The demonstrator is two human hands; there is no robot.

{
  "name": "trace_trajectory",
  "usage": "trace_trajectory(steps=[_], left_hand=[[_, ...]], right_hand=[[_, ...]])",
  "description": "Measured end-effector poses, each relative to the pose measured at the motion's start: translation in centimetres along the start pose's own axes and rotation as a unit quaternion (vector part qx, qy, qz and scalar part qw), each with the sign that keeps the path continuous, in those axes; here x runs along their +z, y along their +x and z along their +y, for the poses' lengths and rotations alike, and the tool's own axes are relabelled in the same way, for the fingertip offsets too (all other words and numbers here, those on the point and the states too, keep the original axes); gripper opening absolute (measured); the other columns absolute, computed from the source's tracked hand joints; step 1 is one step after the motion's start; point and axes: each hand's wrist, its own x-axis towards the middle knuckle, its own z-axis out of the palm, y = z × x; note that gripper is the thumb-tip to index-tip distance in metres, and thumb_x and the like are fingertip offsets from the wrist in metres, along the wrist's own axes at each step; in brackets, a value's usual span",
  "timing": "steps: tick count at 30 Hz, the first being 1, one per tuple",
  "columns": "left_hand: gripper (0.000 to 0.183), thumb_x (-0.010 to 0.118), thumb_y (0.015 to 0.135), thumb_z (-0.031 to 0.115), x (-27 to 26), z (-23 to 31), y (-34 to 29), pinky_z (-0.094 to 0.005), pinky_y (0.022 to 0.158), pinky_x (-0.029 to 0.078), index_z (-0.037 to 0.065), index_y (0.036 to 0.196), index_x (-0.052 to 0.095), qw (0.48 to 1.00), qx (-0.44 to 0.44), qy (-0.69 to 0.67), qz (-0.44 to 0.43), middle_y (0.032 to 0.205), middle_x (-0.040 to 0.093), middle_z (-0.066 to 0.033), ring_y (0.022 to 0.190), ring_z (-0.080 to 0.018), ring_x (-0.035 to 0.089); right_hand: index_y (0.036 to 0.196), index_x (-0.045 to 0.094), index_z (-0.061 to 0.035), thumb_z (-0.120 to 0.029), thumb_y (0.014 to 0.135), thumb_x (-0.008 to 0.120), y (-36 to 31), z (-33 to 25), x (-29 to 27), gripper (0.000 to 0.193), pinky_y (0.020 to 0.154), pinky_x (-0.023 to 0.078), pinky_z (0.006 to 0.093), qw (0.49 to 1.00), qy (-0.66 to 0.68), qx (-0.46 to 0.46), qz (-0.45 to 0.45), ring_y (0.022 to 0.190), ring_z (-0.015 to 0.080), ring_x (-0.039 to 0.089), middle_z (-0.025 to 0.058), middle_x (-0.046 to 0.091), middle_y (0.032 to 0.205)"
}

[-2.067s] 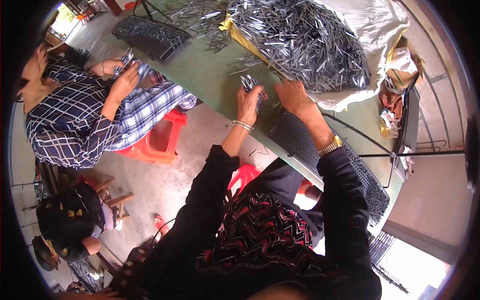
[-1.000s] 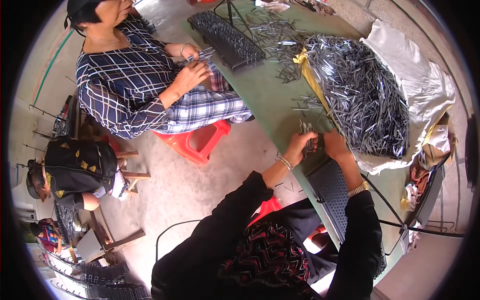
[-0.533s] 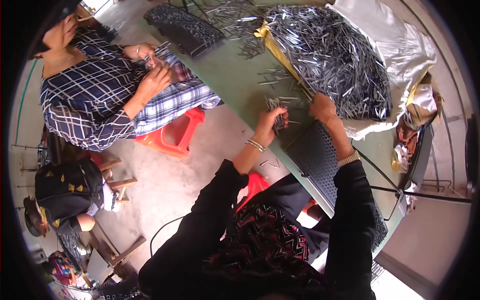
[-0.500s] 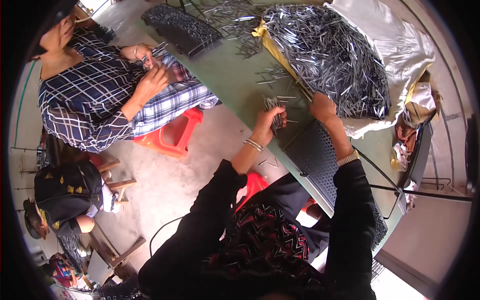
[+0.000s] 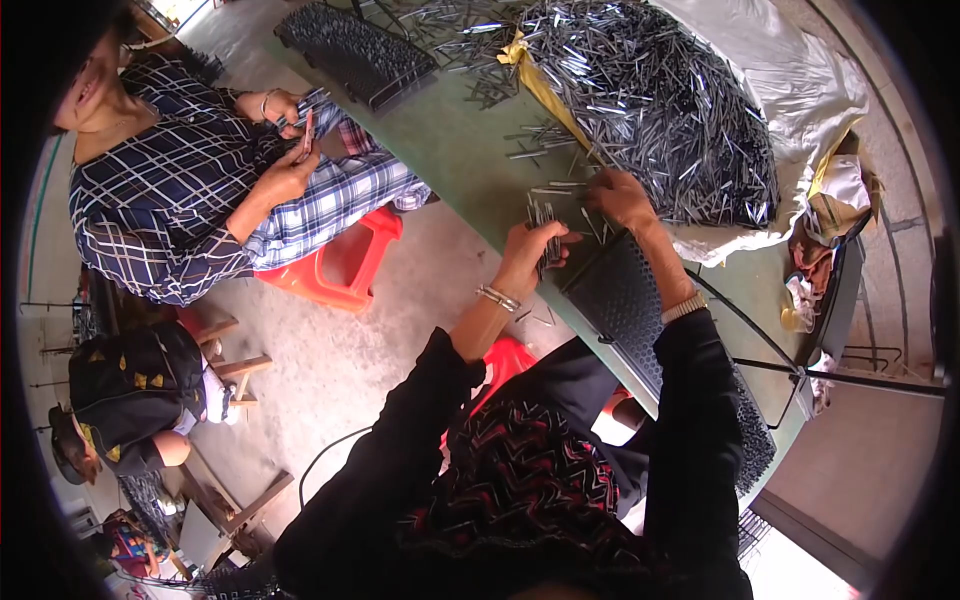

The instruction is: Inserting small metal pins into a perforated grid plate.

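My left hand (image 5: 532, 252) is closed round an upright bundle of thin metal strips (image 5: 541, 222), just over the near edge of the green table (image 5: 470, 170). To its right, my right hand (image 5: 622, 200) has its fingers bent down and together, and a few thin strips (image 5: 591, 226) show at its fingertips. A large heap of the same dark, shiny strips (image 5: 670, 120) lies beyond it on a white sack (image 5: 805, 70) with a yellow edge (image 5: 552, 95). Below my right forearm is a black tray (image 5: 625, 305) with a grid of holes.
At the left a co-worker in a checked shirt (image 5: 165, 190) sits holding strips, beside a red stool (image 5: 335, 260). A filled black tray (image 5: 350, 50) lies at the table's far end. Black metal bars (image 5: 750, 330) cross the table's right side. A backpack (image 5: 135, 385) stands lower left.
My right hand has moved left from the heap's yellow edge toward my left hand, and strips now show under its fingers. My left hand has shifted slightly and keeps its bundle.
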Motion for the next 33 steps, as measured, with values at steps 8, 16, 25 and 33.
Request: trace_trajectory(steps=[8,16,25,33], left_hand=[[0.022,0.062,0.081,0.019,-0.2,-0.6,-1.0,-0.0289,0.054,0.050,0.000,0.092,0.061,1.000,-0.001,-0.001,0.019,0.087,0.069,-0.0127,0.061,-0.0151,0.060],[0.022,0.065,0.080,0.016,-0.9,-1.4,-0.2,-0.0291,0.052,0.049,0.000,0.093,0.059,0.997,0.027,-0.042,0.058,0.084,0.066,-0.0089,0.060,-0.0161,0.061],[0.020,0.064,0.081,0.016,-0.6,-1.0,-0.6,-0.0286,0.054,0.050,0.003,0.095,0.059,0.996,0.033,-0.071,0.051,0.087,0.068,-0.0084,0.060,-0.0150,0.061],[0.020,0.059,0.085,0.015,-1.9,-0.5,-0.7,-0.0280,0.060,0.052,0.003,0.101,0.058,0.993,0.042,-0.106,0.024,0.089,0.068,-0.0138,0.067,-0.0141,0.060]], right_hand=[[0.094,0.069,-0.0051,-0.041,0.074,0.070,-4.0,-6.2,-0.6,0.041,0.077,0.052,0.0422,0.888,-0.450,0.045,-0.084,0.093,0.0327,0.066,0.0167,0.068,0.094],[0.091,0.069,-0.0038,-0.023,0.078,0.065,-3.1,-4.0,0.2,0.023,0.078,0.052,0.0454,0.881,-0.452,-0.040,-0.138,0.093,0.0344,0.066,0.0188,0.068,0.096],[0.101,0.052,-0.0012,-0.008,0.078,0.055,-1.6,-2.6,3.0,0.024,0.072,0.050,0.0488,0.911,-0.384,-0.146,0.000,0.085,0.0418,0.062,0.0238,0.062,0.092],[0.107,0.051,-0.0015,-0.006,0.076,0.058,-2.3,-5.2,3.5,0.032,0.078,0.052,0.0492,0.942,-0.292,-0.163,0.007,0.092,0.0435,0.062,0.0238,0.058,0.104]])
